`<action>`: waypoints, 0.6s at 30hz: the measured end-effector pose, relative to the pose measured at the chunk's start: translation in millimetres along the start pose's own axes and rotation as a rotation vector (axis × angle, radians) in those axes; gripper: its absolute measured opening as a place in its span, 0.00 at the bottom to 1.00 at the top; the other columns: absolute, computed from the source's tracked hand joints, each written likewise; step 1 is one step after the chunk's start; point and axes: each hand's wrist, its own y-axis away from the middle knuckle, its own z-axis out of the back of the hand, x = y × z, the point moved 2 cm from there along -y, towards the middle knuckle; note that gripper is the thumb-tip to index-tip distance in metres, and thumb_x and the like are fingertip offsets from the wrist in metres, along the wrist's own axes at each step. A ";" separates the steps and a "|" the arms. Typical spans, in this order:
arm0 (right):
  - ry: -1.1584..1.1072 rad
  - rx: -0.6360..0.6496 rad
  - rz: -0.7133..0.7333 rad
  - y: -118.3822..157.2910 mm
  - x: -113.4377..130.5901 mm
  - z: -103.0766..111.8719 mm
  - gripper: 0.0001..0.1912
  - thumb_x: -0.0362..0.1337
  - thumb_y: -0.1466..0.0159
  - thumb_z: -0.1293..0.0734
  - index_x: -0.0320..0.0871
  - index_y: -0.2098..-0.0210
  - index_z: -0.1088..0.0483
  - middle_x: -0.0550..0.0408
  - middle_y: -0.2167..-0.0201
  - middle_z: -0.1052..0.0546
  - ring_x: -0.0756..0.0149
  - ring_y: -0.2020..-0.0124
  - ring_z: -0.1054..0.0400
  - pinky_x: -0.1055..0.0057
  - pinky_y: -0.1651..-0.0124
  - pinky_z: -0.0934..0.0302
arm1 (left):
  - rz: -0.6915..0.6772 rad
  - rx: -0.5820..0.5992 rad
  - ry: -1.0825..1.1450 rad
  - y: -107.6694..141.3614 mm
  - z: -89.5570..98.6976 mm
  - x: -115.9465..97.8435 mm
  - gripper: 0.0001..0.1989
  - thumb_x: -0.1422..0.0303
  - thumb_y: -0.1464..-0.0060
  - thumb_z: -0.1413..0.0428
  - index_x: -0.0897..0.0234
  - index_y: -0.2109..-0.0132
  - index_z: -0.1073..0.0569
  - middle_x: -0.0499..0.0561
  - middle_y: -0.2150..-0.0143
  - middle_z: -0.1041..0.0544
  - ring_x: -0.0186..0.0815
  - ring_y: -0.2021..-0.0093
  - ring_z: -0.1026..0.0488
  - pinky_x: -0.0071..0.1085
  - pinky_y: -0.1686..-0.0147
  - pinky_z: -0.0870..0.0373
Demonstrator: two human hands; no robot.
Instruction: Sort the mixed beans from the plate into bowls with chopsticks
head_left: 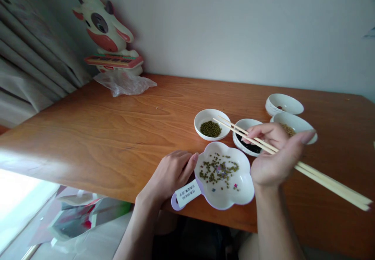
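My right hand (265, 174) holds a pair of wooden chopsticks (331, 184). Their tips are slightly apart above a white bowl (198, 125) of green mung beans (210, 128), with nothing visible between them. My left hand (175, 170) rests on the table with curled fingers, its thumb against the rim of a white flower-shaped dish (244, 189) edged in purple. Mung beans lie scattered over the dish's printed bottom. On its handle is a paper label (189, 193). Beneath my right fingers stands a white bowl (238, 142) with dark contents, partly hidden.
Behind my right hand, a white bowl (301, 121) holds pale yellowish pieces. Farther back stands another bowl (288, 101) with a few reddish bits. A cow-shaped toy keyboard (114, 58) and a clear plastic bag (125, 84) sit at the wooden table's (117, 127) back left, near a curtain (26, 56).
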 end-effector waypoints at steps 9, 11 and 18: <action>0.013 0.390 -0.151 44.2 -2.3 56.2 0.44 0.68 0.26 0.54 0.46 0.77 0.26 0.52 0.78 0.25 0.60 0.72 0.28 0.64 0.68 0.35 | 0.013 0.009 -0.015 0.6 -0.2 -0.7 0.26 0.56 0.20 0.60 0.61 0.66 0.32 0.48 0.67 0.26 0.34 0.67 0.31 0.33 0.61 0.38; 0.033 0.512 -0.153 51.3 -0.4 62.9 0.44 0.70 0.28 0.54 0.46 0.78 0.27 0.53 0.79 0.27 0.61 0.75 0.30 0.64 0.71 0.37 | 0.012 0.009 -0.018 0.4 -0.3 -0.3 0.26 0.56 0.20 0.60 0.62 0.66 0.32 0.48 0.66 0.26 0.34 0.66 0.31 0.33 0.60 0.37; 0.059 0.767 -0.178 60.8 -13.6 82.5 0.45 0.72 0.29 0.56 0.46 0.74 0.26 0.53 0.75 0.24 0.60 0.71 0.28 0.63 0.68 0.36 | 0.018 0.012 -0.010 -0.6 1.0 -2.2 0.25 0.57 0.20 0.60 0.62 0.67 0.33 0.49 0.66 0.25 0.34 0.66 0.31 0.32 0.60 0.37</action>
